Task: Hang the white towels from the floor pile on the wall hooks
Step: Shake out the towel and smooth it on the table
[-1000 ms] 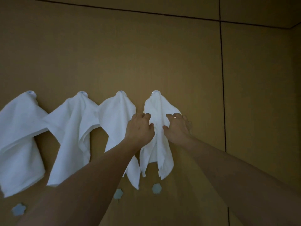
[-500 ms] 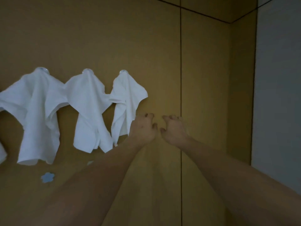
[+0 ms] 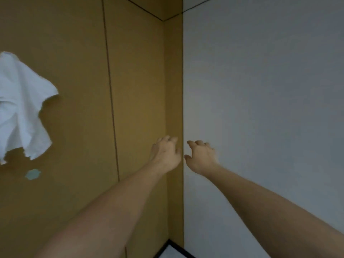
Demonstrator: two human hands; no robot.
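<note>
Reaching side by side toward the room corner, left hand (image 3: 166, 155) and right hand (image 3: 201, 157), fingers loosely curled, empty, well right of the hanging white towel (image 3: 22, 108) at the left edge.

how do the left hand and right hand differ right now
The left hand shows against the tan wall; the right hand shows against the grey wall. The left hand's fingertips reach slightly higher in the frame. Both have loosely curled fingers and hold nothing, well right of the hung white towel.
</note>
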